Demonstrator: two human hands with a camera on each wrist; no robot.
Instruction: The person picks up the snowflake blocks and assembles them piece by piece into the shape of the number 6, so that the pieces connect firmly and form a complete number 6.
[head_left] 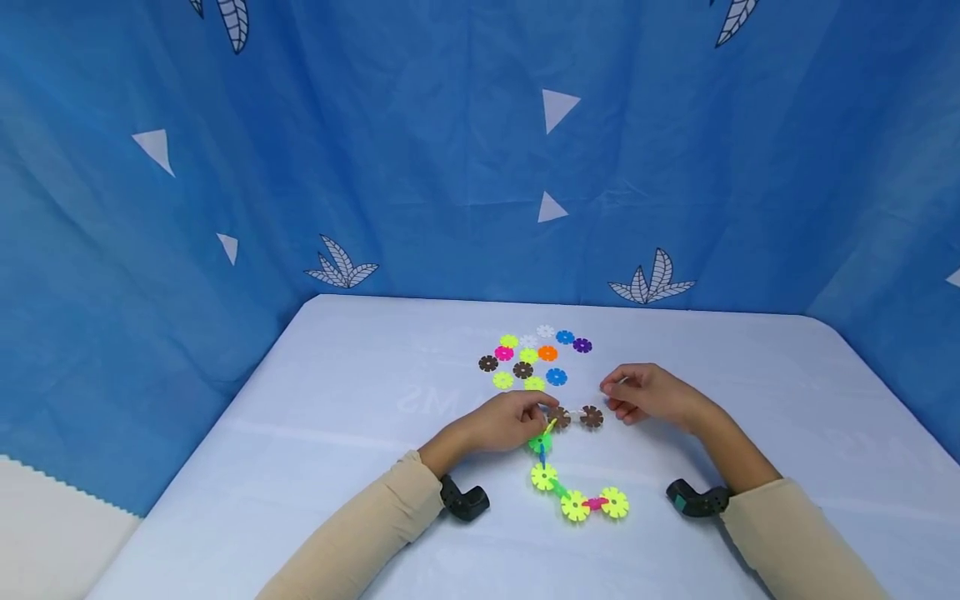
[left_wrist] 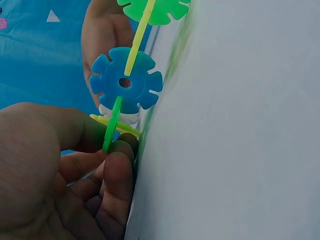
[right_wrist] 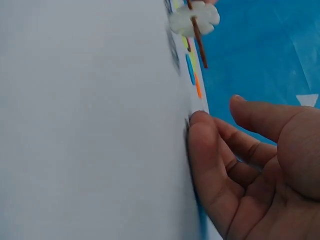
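Left hand (left_wrist: 55, 165) pinching edge-on green disc (left_wrist: 113, 125), blue disc (left_wrist: 111, 81) above, right hand (left_wrist: 102, 37) beyond

Disc chain (head_left: 543, 483) on table (head_left: 337, 375), far part between left hand (head_left: 506, 420) and right hand (head_left: 651, 393); loose discs (head_left: 528, 358) behind chain; curtain (head_left: 465, 167) behind table.

My chain of notched plastic discs (head_left: 575, 507) mixes yellow-green, green, blue, pink, white and brown; loose notched plastic discs (head_left: 547, 353) add orange and purple. My fabric sleeves (head_left: 360, 533) are beige, the surface (head_left: 772, 383) white, the blue cloth backdrop (head_left: 450, 125) patterned with white triangles (head_left: 557, 108) and black-veined leaves (head_left: 661, 271).
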